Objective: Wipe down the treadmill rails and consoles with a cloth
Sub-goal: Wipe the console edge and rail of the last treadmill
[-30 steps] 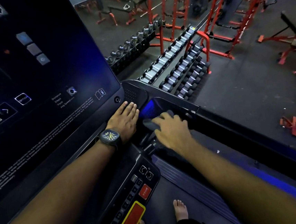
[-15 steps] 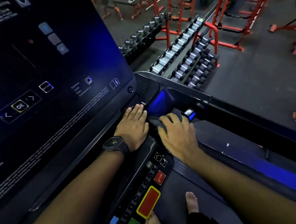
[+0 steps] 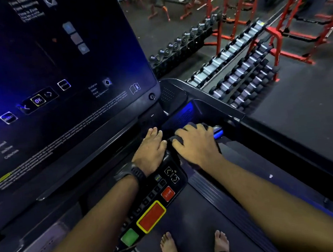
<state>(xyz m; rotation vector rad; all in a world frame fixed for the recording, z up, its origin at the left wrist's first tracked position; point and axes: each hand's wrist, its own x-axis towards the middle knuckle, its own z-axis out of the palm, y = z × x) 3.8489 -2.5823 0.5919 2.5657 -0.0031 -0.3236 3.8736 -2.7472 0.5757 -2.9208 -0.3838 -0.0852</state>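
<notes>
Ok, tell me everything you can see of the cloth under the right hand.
The cloth is dark grey, soft and textured-looking, bunched rather than spread flat. Most of it is hidden under the right hand, whose fingers curl over it; only a fold bulging between thumb and forefinger and an edge past the fingertips show. It sits on the treadmill console, at the near edge of the blue-lit tray. The left hand rests just beside it.

Cloth (image 3: 175,140) mostly hidden under right hand (image 3: 195,143); screen (image 3: 53,55) cut off left; fine print (image 3: 100,120), perhaps warnings, illegible.
</notes>
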